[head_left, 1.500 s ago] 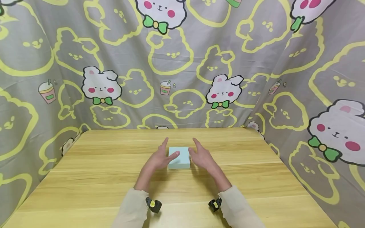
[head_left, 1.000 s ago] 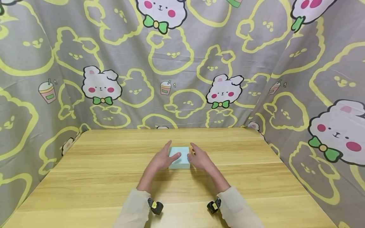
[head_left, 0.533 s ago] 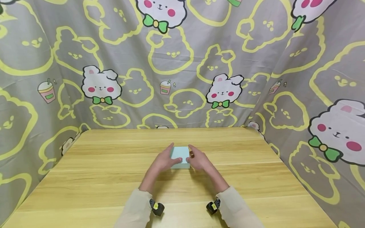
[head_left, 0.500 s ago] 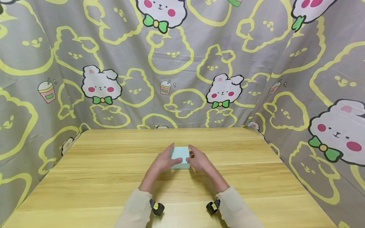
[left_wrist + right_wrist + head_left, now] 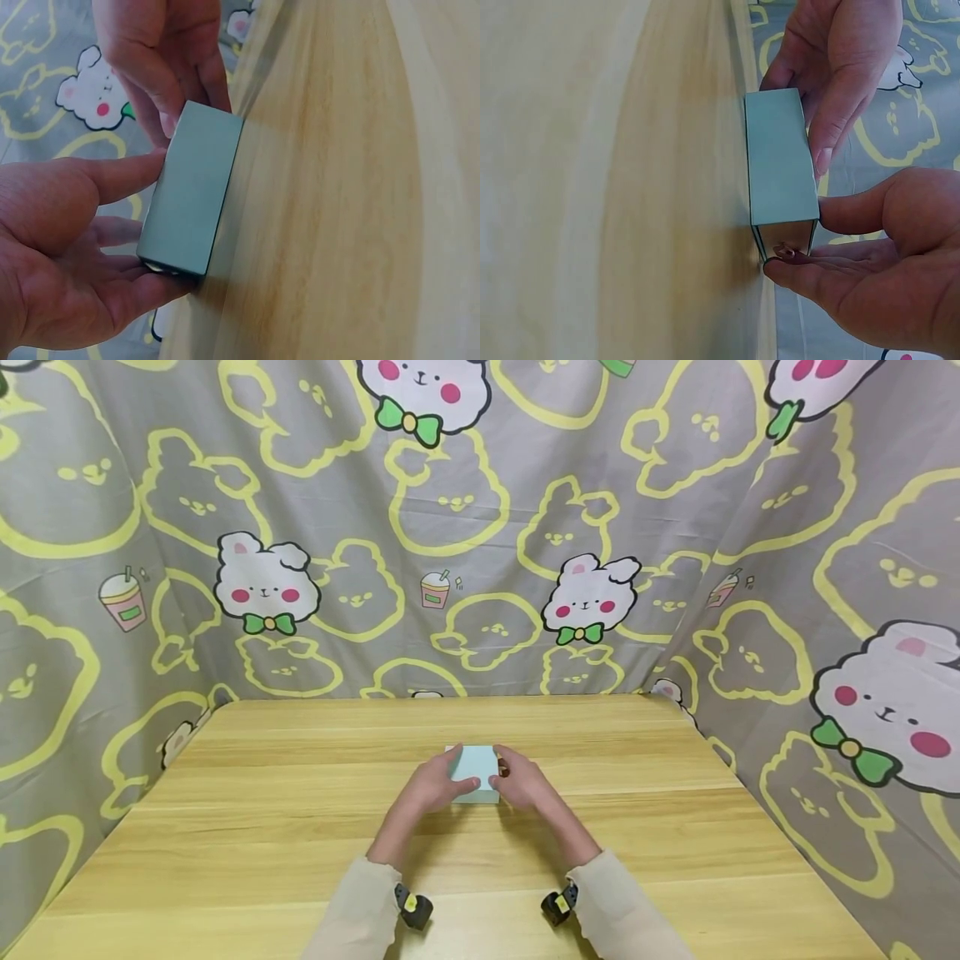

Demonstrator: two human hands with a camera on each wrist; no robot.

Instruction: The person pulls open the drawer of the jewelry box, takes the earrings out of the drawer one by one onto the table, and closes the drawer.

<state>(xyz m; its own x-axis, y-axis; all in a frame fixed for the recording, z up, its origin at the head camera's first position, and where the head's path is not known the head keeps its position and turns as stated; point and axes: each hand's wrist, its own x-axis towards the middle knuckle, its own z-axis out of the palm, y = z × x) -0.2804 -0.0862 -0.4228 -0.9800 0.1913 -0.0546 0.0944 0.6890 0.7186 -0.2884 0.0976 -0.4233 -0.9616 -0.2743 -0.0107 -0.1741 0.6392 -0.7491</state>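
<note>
A small pale blue-green box (image 5: 476, 766) lies flat on the wooden table, between both hands. My left hand (image 5: 435, 783) grips its left end, thumb over the top near the front edge and fingers along the side. My right hand (image 5: 521, 781) holds the right end, with its thumb at the top edge and a fingertip at the far corner. In the right wrist view, that end of the box (image 5: 780, 157) shows a brownish inset face with a small copper-coloured loop (image 5: 784, 251), partly covered by the fingers. The left wrist view has the box's plain front face (image 5: 191, 187).
The wooden table (image 5: 300, 860) runs up to a grey curtain (image 5: 480, 543) with rabbit faces and yellow outlines, which hangs at the back and both sides. Black wrist cameras sit at the left cuff (image 5: 414, 907) and right cuff (image 5: 558, 904).
Both hands have come inward from loosely flanking the box to gripping its ends. The left hand moved right and its thumb slid toward the front edge. The box stays in place.
</note>
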